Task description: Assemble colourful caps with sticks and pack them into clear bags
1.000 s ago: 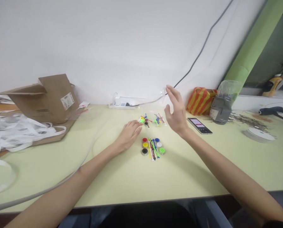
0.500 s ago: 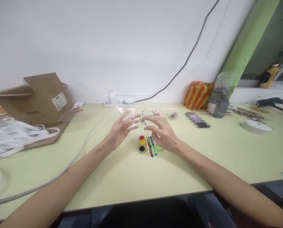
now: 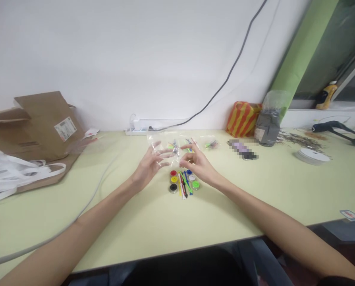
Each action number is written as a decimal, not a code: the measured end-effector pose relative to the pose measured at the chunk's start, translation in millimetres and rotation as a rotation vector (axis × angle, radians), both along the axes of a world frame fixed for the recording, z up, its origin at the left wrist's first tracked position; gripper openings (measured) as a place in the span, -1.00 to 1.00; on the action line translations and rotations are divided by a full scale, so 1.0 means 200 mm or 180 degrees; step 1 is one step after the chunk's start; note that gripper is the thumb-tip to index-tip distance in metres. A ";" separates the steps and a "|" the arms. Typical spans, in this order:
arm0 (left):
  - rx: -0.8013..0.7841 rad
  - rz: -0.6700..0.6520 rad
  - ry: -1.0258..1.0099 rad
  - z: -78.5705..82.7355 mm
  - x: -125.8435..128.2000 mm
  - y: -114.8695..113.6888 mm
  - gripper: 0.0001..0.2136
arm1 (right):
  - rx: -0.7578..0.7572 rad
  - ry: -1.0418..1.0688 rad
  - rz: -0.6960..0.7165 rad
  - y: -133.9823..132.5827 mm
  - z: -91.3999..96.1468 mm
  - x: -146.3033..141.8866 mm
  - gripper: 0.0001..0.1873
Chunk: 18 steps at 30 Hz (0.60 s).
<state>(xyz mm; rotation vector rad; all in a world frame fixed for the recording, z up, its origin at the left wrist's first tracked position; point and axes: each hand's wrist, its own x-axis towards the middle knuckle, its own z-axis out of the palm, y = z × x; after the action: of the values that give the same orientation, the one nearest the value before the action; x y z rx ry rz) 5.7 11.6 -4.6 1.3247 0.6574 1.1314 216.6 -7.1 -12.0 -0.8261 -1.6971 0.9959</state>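
Since the earlier frame, the right hand has come down from its raised, open pose, and it now sits close to the left hand, the two apart by only a small gap. Their spread fingers are at a clear plastic bag with small colored pieces inside, held above the table; I cannot tell whether either hand grips it. Just below the hands lie six round discs: one each of red, yellow, black, blue, white and green. Several colored plastic sticks lie between them. One more clear bag lies farther along, beyond the right hand, near one blurred phone. Well left sits one cardboard box.
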 end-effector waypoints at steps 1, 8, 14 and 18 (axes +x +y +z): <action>-0.0004 0.0022 0.0079 -0.01 0.00 0.00 -0.37 | 0.0116 0.0008 -0.0076 0.00 0.00 -0.01 -0.57; 0.0330 0.0083 0.0710 -0.05 -0.02 0.03 -0.43 | 0.0629 -0.0180 -0.0498 -0.02 0.02 -0.01 -0.60; 0.0424 0.0495 0.0822 -0.04 -0.03 0.03 -0.47 | 0.0752 -0.0373 -0.0452 0.01 -0.02 0.00 -0.62; 0.0355 0.0628 0.0679 -0.03 -0.03 0.04 -0.46 | 0.0911 -0.0364 -0.0571 0.03 -0.03 0.00 -0.64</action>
<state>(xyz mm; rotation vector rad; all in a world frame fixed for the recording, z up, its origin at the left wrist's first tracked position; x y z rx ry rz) 0.1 18.8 -10.7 1.5147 0.9081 1.2085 216.9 -2.0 -17.6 -0.8397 -1.7759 0.5771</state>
